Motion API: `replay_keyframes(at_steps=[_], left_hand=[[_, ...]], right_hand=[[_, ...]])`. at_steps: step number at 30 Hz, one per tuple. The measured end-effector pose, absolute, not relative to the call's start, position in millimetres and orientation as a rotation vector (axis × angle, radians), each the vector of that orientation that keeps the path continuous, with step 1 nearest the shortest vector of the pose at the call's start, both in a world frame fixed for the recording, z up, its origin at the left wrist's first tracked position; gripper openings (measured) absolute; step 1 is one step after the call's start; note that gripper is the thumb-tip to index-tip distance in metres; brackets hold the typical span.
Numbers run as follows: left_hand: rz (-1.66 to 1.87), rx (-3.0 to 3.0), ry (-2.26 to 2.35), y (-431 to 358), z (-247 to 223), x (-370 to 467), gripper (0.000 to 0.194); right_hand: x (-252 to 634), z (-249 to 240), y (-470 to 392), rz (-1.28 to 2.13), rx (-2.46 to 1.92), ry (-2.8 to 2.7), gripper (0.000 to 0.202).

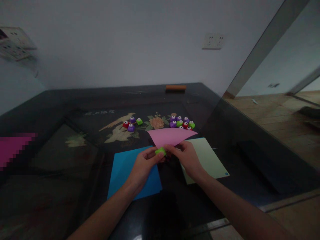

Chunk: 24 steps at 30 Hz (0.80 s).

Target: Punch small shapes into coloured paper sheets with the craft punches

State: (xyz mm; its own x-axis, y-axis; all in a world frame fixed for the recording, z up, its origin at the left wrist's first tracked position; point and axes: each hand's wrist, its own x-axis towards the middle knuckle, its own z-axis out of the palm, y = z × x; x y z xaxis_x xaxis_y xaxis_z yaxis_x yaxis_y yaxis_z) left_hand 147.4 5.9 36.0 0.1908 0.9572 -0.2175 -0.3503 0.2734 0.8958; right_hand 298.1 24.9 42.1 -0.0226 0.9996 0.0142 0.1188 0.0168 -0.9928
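A small green piece (160, 152) is pinched between the thumb and fingers of my left hand (146, 163), above the right edge of a blue sheet (125, 168). My right hand (188, 156) grips the lower edge of a pink sheet (171, 136), which fans out away from me and touches or nearly touches the green piece. Under my right hand lies a pale green sheet (210, 158). Behind the pink sheet sits a cluster of purple, green and red pieces with eye-like dots (179, 123). A smaller group of such pieces (131, 127) stands farther left.
The dark glossy table (92, 100) has a flower pattern. An orange-brown stick (175, 87) lies near its back edge by the wall. A dark flat object (262, 165) is at the right. Part of a pink shape (15, 148) shows at the left edge.
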Motion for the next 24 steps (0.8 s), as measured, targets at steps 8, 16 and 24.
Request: replay_keyframes(at_steps=[8,16,24], left_hand=[[1.061,0.78,0.953,3.6,41.3,147.8,0.033],[1.065,0.789,0.995,6.3,38.0,142.8,0.044],[1.015,0.884,1.04,5.3,47.7,136.9,0.039]], right_hand=[[299.2,41.8,25.4,1.175,-1.24,-1.28,0.023],[303.1,40.0,27.6,1.138,-1.237,-1.251,0.024],[305.4,49.7,28.8,1.161,-1.181,-1.185,0.021]])
